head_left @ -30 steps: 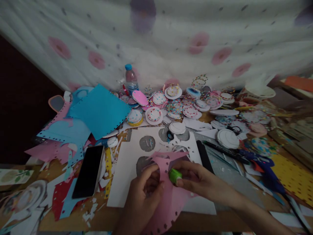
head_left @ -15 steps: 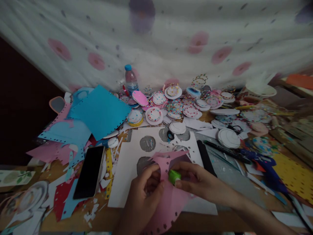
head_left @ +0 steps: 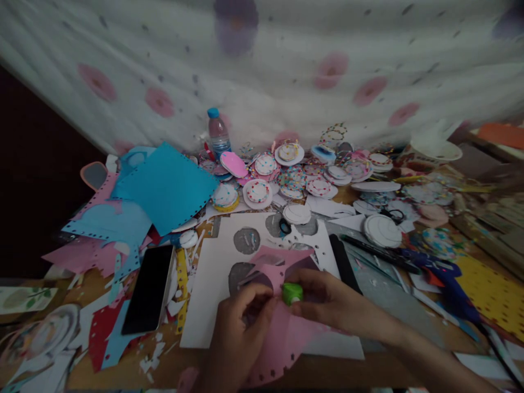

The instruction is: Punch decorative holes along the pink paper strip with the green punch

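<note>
Near the desk's (head_left: 376, 372) front edge we list: pink paper (head_left: 289, 338), pinched in our left hand (head_left: 241, 327), seemingly for steadiness; green punch (head_left: 292, 293), gripped by our right hand (head_left: 341, 304) at the paper.

Straight in front of me, a pale cloth (head_left: 266, 87) spans the upper part of my view, printed with large pink flowers (head_left: 331, 71), purple ones and small dark flecks. Soft folds run through it, and its left edge slants down toward my table (head_left: 327, 375), which has a brownish wooden top. Beyond that edge, on my left, is a nearly black area (head_left: 28, 180); I can't tell whether it is wall or furniture. The light around me is dim and greyish, the cloth looking brighter than the dark side.
</note>
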The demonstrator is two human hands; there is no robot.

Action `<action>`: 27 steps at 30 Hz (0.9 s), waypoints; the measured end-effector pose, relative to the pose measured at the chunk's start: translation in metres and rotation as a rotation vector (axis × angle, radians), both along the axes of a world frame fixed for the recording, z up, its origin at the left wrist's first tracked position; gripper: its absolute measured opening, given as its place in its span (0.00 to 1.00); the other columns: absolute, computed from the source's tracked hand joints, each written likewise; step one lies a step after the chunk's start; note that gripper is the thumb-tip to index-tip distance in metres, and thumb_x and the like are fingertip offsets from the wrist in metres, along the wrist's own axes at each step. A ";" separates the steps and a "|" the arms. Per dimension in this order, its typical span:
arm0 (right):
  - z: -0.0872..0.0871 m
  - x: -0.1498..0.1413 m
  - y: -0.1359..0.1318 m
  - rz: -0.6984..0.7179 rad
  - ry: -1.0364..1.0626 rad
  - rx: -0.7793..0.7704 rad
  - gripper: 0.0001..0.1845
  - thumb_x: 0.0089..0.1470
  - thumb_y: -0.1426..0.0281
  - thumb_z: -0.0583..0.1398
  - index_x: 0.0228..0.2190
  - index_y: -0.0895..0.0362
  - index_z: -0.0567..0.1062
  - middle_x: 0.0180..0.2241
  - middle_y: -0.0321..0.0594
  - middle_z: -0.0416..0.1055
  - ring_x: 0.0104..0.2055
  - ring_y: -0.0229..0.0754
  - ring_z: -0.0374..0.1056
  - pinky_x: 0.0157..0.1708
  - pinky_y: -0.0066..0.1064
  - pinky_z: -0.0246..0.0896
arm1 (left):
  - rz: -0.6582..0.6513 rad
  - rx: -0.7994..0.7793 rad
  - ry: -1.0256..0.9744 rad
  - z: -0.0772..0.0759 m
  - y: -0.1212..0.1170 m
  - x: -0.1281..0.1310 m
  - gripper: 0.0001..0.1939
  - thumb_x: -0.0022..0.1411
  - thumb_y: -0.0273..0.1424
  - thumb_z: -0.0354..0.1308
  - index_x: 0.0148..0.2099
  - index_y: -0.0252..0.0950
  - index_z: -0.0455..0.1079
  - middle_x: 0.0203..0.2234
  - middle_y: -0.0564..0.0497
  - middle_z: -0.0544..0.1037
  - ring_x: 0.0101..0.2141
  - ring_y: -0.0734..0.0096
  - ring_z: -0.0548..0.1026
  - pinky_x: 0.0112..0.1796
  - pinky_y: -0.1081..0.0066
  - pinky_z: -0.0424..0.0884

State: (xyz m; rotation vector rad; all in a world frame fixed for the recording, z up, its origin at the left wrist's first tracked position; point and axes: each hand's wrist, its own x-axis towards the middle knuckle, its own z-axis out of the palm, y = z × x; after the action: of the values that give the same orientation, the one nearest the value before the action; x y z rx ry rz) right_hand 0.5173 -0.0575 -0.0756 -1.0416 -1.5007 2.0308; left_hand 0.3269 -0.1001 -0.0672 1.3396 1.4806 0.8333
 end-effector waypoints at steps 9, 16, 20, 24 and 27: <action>0.000 -0.002 -0.003 0.054 -0.025 0.033 0.14 0.51 0.60 0.63 0.31 0.57 0.69 0.29 0.33 0.62 0.32 0.36 0.59 0.34 0.28 0.56 | 0.061 0.162 -0.015 0.002 0.001 0.006 0.04 0.58 0.28 0.58 0.31 0.36 0.74 0.28 0.51 0.76 0.31 0.70 0.75 0.31 0.76 0.71; 0.002 -0.001 -0.002 0.081 -0.069 0.034 0.15 0.47 0.61 0.66 0.30 0.58 0.69 0.28 0.33 0.62 0.31 0.36 0.58 0.31 0.27 0.55 | 0.056 0.145 -0.037 0.001 0.002 0.007 0.04 0.56 0.26 0.60 0.31 0.36 0.76 0.28 0.50 0.78 0.32 0.70 0.76 0.33 0.76 0.71; -0.002 -0.001 0.000 0.053 -0.012 -0.075 0.17 0.46 0.60 0.66 0.29 0.58 0.68 0.27 0.32 0.62 0.29 0.34 0.57 0.29 0.26 0.54 | 0.036 0.137 -0.053 0.003 0.003 0.004 0.04 0.55 0.25 0.60 0.30 0.36 0.76 0.26 0.51 0.78 0.30 0.71 0.76 0.31 0.77 0.71; -0.003 -0.003 0.000 0.031 0.009 -0.113 0.18 0.45 0.58 0.66 0.28 0.58 0.68 0.25 0.31 0.61 0.27 0.34 0.57 0.27 0.26 0.53 | 0.025 0.129 -0.060 0.004 0.004 0.004 0.04 0.55 0.26 0.61 0.30 0.36 0.77 0.26 0.51 0.79 0.30 0.71 0.77 0.32 0.77 0.71; 0.000 -0.004 -0.002 0.068 0.002 -0.082 0.17 0.45 0.59 0.67 0.29 0.58 0.71 0.28 0.33 0.64 0.30 0.36 0.60 0.31 0.27 0.55 | 0.045 0.132 -0.067 0.002 0.004 0.006 0.04 0.54 0.25 0.61 0.30 0.37 0.77 0.27 0.52 0.79 0.31 0.71 0.77 0.32 0.77 0.71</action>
State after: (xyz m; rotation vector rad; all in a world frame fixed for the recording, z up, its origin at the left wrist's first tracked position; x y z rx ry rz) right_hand 0.5130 -0.0592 -0.0758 -1.0332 -1.4812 2.1560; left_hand 0.3325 -0.0961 -0.0649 1.3656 1.4287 1.0109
